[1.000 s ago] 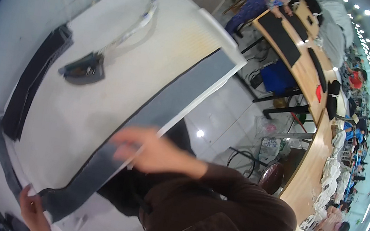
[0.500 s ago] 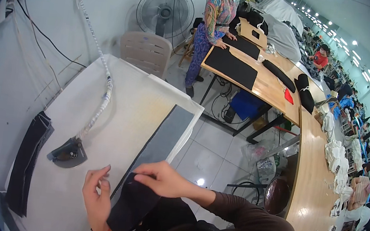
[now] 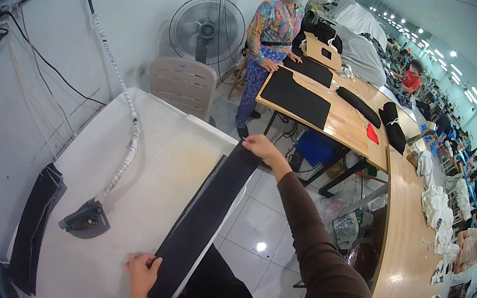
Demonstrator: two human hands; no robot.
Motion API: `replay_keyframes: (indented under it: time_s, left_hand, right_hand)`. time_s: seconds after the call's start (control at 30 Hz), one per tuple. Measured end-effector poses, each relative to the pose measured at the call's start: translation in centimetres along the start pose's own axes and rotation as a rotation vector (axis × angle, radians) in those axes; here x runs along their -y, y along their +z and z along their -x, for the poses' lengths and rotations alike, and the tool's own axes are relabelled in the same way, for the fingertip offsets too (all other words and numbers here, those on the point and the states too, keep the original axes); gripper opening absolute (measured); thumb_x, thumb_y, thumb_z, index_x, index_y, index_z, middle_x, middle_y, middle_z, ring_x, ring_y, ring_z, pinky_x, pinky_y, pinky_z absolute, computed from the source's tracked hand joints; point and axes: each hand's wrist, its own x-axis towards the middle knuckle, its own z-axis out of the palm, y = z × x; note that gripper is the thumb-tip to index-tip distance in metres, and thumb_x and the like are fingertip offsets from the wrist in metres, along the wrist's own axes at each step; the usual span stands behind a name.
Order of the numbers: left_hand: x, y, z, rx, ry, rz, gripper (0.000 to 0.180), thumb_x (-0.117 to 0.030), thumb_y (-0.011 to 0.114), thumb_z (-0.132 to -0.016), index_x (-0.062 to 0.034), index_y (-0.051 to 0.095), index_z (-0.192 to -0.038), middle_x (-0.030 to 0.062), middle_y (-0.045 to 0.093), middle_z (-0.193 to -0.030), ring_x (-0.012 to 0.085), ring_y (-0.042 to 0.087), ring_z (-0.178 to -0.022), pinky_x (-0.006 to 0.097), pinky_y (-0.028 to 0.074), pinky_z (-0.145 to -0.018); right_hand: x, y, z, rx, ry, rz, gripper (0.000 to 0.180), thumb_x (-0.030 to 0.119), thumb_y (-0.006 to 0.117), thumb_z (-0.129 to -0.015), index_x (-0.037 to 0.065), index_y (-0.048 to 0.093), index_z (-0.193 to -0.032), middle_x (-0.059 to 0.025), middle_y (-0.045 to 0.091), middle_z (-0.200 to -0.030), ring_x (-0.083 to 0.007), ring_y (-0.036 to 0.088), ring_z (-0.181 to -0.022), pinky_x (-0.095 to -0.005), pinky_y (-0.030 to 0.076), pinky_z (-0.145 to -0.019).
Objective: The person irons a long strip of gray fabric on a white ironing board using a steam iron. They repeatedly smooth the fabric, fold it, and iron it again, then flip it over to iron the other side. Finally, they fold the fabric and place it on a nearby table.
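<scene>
Long flat dark fabric strip (image 3: 204, 223)

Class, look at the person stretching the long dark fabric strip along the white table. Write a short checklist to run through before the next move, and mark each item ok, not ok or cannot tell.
1. Far end of the dark fabric strip held by the right hand: ok.
2. Near end pinned by the left hand: ok.
3. Strip lies flat, without folds: ok as far as seen.
4. Strip fully on the white table: not ok, its right edge runs along or over the table's edge.
5. Iron clear of the strip: ok, it stands apart to the left.
6. Iron hot or cold: cannot tell.
</scene>
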Motion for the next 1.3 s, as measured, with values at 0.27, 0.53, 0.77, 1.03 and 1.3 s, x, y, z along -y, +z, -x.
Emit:
replay_keyframes:
  time_s: [0.27,0.53,0.77,1.03,1.3]
  left_hand:
    - [3.1,-2.7,6.8,-0.143,-0.164,-0.124,0.023,-0.030,0.091,-0.094,-0.0095,0.081,-0.096,0.0031,0.075,-0.089,0.0305,0.061,-0.117,0.055,0.036,-0.113]
    - [5.4,-2.6,10.3,-0.226,-0.208,-0.115,0.018,-0.024,0.085,-0.098,-0.0102,0.076,-0.103,0.0070,0.072,-0.108,0.0336,0.060,-0.124,0.055,0.036,-0.115]
    - [4.3,-9.7,12.7,-0.175,-0.366,-0.403,0.018,-0.023,0.079,-0.106,-0.0070,0.077,-0.115,0.0126,0.068,-0.114,0.0310,0.062,-0.118,0.052,0.042,-0.112]
    - [11.9,-9.2,15.6,-0.120,-0.306,-0.300,0.029,-0.032,0.081,-0.109,-0.0056,0.080,-0.120,0.0140,0.076,-0.110,0.0354,0.065,-0.111,0.050,0.054,-0.097]
    - [10.5,-11.7,9.2,-0.270,0.055,-0.389,0.052,-0.035,0.067,-0.119,0.0091,0.071,-0.147,0.0281,0.069,-0.152,0.0454,0.062,-0.146,0.052,0.047,-0.126]
  right_hand:
    - [-6.5,3.9,-1.7,-0.151,-0.028,0.086,0.030,0.021,0.082,-0.106,-0.005,0.083,-0.122,-0.0182,0.086,-0.107,-0.0267,0.080,-0.101,-0.0397,0.060,-0.090]
    - [-4.3,4.1,-0.1,-0.241,-0.148,0.198,0.022,0.020,0.084,-0.102,-0.001,0.082,-0.109,-0.0237,0.082,-0.098,-0.0382,0.081,-0.097,-0.0456,0.060,-0.087]
    - [-3.1,8.0,0.0,-0.131,-0.368,0.162,0.023,0.024,0.085,-0.100,0.002,0.082,-0.104,-0.0235,0.079,-0.092,-0.0428,0.079,-0.090,-0.0513,0.060,-0.082]
    - [0.9,16.3,7.6,-0.614,-0.358,0.255,0.029,0.015,0.091,-0.089,0.008,0.079,-0.115,-0.0145,0.074,-0.124,-0.0414,0.068,-0.119,-0.0551,0.054,-0.100]
    - [-21.5,11.0,32.3,-1.292,0.463,-0.310,0.042,0.026,0.074,-0.110,-0.002,0.062,-0.139,-0.0211,0.067,-0.133,-0.0357,0.065,-0.126,-0.0510,0.051,-0.111]
